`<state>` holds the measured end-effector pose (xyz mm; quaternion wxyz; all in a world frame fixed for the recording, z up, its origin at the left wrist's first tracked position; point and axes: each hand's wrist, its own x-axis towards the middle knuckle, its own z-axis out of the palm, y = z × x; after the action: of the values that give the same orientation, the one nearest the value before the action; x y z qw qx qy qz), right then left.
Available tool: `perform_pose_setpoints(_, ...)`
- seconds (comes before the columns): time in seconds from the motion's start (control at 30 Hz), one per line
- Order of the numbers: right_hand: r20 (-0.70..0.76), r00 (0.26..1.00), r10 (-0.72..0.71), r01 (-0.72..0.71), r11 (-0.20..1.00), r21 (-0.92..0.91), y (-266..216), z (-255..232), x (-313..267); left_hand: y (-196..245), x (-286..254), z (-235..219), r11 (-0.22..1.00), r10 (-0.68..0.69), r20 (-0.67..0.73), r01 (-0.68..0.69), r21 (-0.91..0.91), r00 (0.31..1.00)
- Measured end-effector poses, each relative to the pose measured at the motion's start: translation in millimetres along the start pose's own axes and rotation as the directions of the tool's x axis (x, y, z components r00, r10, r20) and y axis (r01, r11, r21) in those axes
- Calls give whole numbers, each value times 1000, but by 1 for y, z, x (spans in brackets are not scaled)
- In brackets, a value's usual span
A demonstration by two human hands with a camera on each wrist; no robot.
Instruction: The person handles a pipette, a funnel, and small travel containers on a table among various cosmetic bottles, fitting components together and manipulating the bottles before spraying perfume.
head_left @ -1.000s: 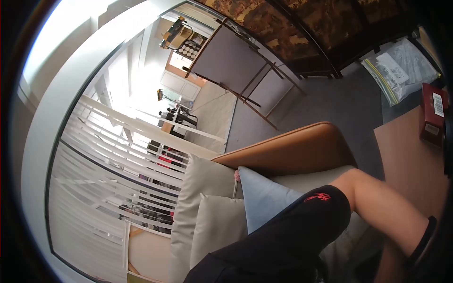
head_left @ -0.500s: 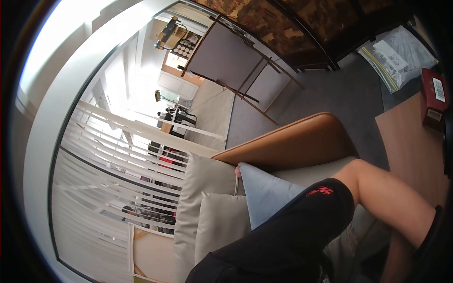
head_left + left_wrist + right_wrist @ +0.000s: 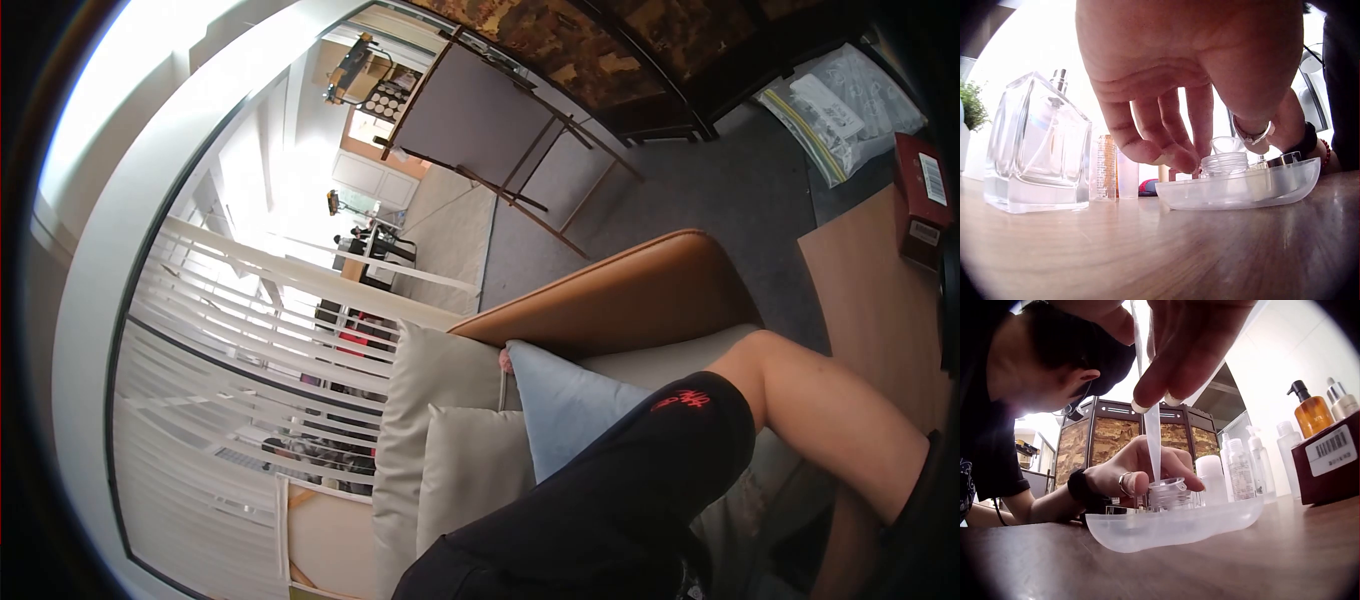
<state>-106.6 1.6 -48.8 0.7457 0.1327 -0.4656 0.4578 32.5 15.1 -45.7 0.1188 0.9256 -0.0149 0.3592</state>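
Observation:
In the right wrist view my right hand [image 3: 1191, 350] pinches a slim translucent plastic pipette [image 3: 1152, 434] that tapers downward. Its tip reaches the mouth of a small clear jar [image 3: 1169, 499] with a threaded neck. Thumb and fingers of my left hand [image 3: 1141, 465] hold that jar from either side; a ring sits on one of its digits. The jar stands in a shallow translucent tray [image 3: 1172, 531] on the wooden table. From the left wrist, my left hand [image 3: 1179, 81] arches over the jar neck [image 3: 1224, 164]. The head view shows neither hand.
A clear glass spray bottle [image 3: 1038, 150] stands left of the tray. Several pump bottles [image 3: 1241, 469] and a dark red box [image 3: 1329, 459] line the table's right side. An amber pump bottle [image 3: 1313, 412] shows behind the box. A sofa [image 3: 480, 460] appears in the head view.
The head view has tilted slightly, so the red box and zip bag sit higher in it. The bent leg holds its pose; no hand shows in those frames.

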Motion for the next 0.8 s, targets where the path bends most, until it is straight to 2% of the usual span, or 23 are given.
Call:
perform_pose_setpoints(0.1,4,999,-47,47,998,28,3,5,3,1,-2,0,1000,6,-45,-6,-2,999)
perform_pose_setpoints(0.2,9,995,-102,102,993,52,6,7,8,1,-1,-1,1000,12,4,-12,13,1000)
perform_pose_setpoints(0.27,19,991,-133,132,990,39,3,2,10,0,-4,2,1000,11,-19,-11,0,1000)
perform_pose_setpoints(0.33,58,986,-156,158,987,-30,-12,-17,15,0,0,9,998,52,-79,-55,-41,996)
perform_pose_setpoints(0.4,122,981,-153,180,948,-261,-59,-57,20,11,11,18,998,58,-209,-60,-3,976)
perform_pose_setpoints(0.43,140,982,-126,175,885,-430,-98,-77,17,5,-7,-30,966,-134,248,182,-184,959)
perform_pose_setpoints(0.47,141,986,-88,156,783,-602,-146,-91,10,8,-14,-24,982,-118,305,157,-105,945)
perform_pose_setpoints(0.5,129,991,-46,128,644,-754,-197,-93,3,7,-17,-17,994,-73,72,79,-80,995)
perform_pose_setpoints(0.53,106,994,-7,97,486,-869,-245,-89,-6,3,-9,-25,995,-46,208,64,-79,977)
perform_pose_setpoints(0.57,80,997,24,67,339,-939,-286,-75,-15,2,-5,-31,975,-85,255,133,-177,963)
perform_pose_setpoints(0.6,64,997,38,54,216,-975,-317,-64,-19,3,0,-37,971,-85,299,147,-191,951)
perform_pose_setpoints(0.63,56,998,41,50,132,-990,-338,-52,-24,5,5,-39,971,-107,358,174,-163,928)
perform_pose_setpoints(0.67,64,997,34,61,89,-994,-348,-40,-23,9,8,-34,969,-57,354,137,-204,933)
perform_pose_setpoints(0.7,64,998,18,63,70,-996,-354,-37,-22,11,10,-35,973,-89,362,158,-167,928)
perform_pose_setpoints(0.77,-4,980,197,38,-206,-978,-361,-35,-15,12,13,-41,980,-133,388,179,-84,912)
perform_pose_setpoints(0.8,11,984,176,45,-195,-980,-362,-33,-17,11,12,-39,976,-139,383,193,-106,913)
